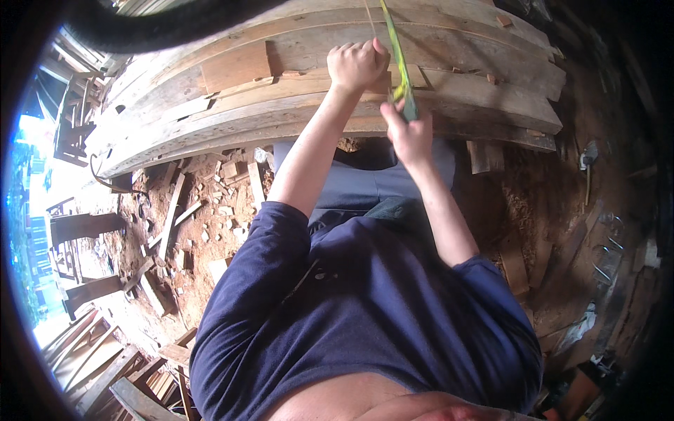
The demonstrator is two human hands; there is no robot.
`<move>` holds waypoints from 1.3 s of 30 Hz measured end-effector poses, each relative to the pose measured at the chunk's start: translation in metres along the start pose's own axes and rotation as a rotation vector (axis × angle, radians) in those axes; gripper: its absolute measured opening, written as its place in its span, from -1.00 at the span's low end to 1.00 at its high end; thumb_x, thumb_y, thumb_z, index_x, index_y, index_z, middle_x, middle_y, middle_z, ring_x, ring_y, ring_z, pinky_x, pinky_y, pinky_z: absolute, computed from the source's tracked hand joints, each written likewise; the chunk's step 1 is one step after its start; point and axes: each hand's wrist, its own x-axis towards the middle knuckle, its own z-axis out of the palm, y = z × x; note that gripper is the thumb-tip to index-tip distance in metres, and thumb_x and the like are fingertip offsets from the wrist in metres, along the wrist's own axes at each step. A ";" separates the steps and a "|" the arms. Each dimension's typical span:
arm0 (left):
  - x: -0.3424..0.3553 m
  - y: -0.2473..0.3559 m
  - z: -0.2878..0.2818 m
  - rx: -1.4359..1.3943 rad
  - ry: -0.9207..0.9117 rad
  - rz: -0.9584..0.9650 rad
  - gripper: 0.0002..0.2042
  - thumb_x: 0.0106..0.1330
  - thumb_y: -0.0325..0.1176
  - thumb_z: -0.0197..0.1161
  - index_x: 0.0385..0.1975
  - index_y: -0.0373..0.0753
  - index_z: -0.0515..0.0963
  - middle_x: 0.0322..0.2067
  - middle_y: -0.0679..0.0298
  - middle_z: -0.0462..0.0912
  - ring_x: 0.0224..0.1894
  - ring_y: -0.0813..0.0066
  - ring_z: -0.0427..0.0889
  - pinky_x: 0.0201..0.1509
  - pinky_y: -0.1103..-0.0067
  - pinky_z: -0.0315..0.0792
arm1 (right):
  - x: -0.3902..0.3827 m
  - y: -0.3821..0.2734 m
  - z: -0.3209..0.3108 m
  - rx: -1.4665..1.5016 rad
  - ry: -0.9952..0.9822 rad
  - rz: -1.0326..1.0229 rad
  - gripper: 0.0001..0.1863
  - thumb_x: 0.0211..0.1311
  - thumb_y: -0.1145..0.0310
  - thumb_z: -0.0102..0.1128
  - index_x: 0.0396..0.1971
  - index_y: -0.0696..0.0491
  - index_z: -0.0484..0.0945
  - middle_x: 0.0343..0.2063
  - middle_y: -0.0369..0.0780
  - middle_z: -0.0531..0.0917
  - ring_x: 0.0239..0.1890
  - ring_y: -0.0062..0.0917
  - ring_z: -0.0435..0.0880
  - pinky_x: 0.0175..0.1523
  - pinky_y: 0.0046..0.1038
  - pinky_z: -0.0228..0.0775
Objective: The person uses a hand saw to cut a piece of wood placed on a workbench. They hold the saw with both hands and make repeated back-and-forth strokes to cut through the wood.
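My left hand is closed in a fist over the planks, knuckles facing away from me. A thin pale strip runs from beside its thumb toward the far edge; whatever lies inside the fist is hidden. Close by on the right, my right hand is wrapped round the green grip of a long, narrow yellow-green tool. The tool points away from me and passes just right of my left thumb, apart from it. Its kind is not clear at this angle. Beneath both hands lie wide, weathered wooden planks.
A flat reddish board and small wood scraps lie on the planks. Offcuts and small blocks litter the dirt floor at left. Wooden frames stand farther left, with stacked timber at lower left. A dark curved band crosses the upper left.
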 end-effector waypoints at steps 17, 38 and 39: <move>-0.006 0.012 -0.013 -0.045 0.096 0.061 -0.60 0.34 -0.27 0.26 -0.81 -0.03 0.45 -0.82 0.36 0.51 -0.75 0.35 0.56 -0.62 0.46 0.40 | 0.009 -0.003 0.001 0.020 0.014 -0.032 -0.71 0.37 0.32 0.40 -0.46 0.07 0.48 -0.65 -0.37 0.53 -0.57 -0.67 0.47 -0.39 -0.45 0.34; -0.007 0.005 -0.011 0.042 0.039 0.022 -0.60 0.31 -0.25 0.21 -0.84 0.00 0.44 -0.82 0.32 0.54 -0.75 0.35 0.59 -0.62 0.44 0.44 | 0.030 -0.004 0.008 0.026 -0.003 -0.034 -0.67 0.36 0.30 0.39 -0.54 0.06 0.46 -0.70 -0.36 0.51 -0.63 -0.67 0.45 -0.45 -0.46 0.29; -0.005 0.002 -0.009 0.061 0.010 0.005 -0.60 0.31 -0.25 0.21 -0.84 0.00 0.44 -0.82 0.32 0.54 -0.75 0.35 0.60 -0.62 0.44 0.44 | 0.036 -0.001 0.012 0.039 0.000 0.010 -0.68 0.33 0.29 0.39 -0.53 0.10 0.49 -0.68 -0.31 0.53 -0.57 -0.61 0.47 -0.38 -0.41 0.36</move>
